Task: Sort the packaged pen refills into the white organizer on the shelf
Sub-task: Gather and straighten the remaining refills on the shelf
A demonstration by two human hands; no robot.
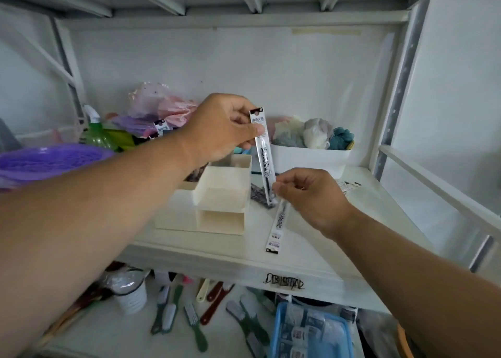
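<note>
**Inspector:** Hands were both engaged above the white organizer (214,195), which served as the reference point. The left hand (219,125) pinched the top of one packaged refill (264,154) between thumb and curled fingers, holding it near upright just right of the organizer. The right hand (309,195) pinched that same packet's lower end, fingers curled.

**Clerk:** Why two hands on one packet?

**Inspector:** Judged, not observed: gripping both ends steadied the slim sleeve so its label could be read or its end aimed at a compartment. Whether the right hand also held the second refill (278,226), which ran down from under its fingers toward the shelf edge right of the organizer, could not be told.

**Clerk:** Appearance of the item?

**Inspector:** Narrow clear sleeve, black header card with a hang hole on top, white label with dark print, dark refill inside. A dark bundle (259,195) lay on the shelf against the organizer's right side, behind the held packet; its contents were too blurred to confirm.

**Clerk:** Organizer condition?

**Inspector:** Stepped, cream-white, open-topped compartments. The near ones showed nothing inside; a rear-left one held dark items, partly hidden by the left wrist. A white bin (309,159) of cloth stood behind and right.
</note>
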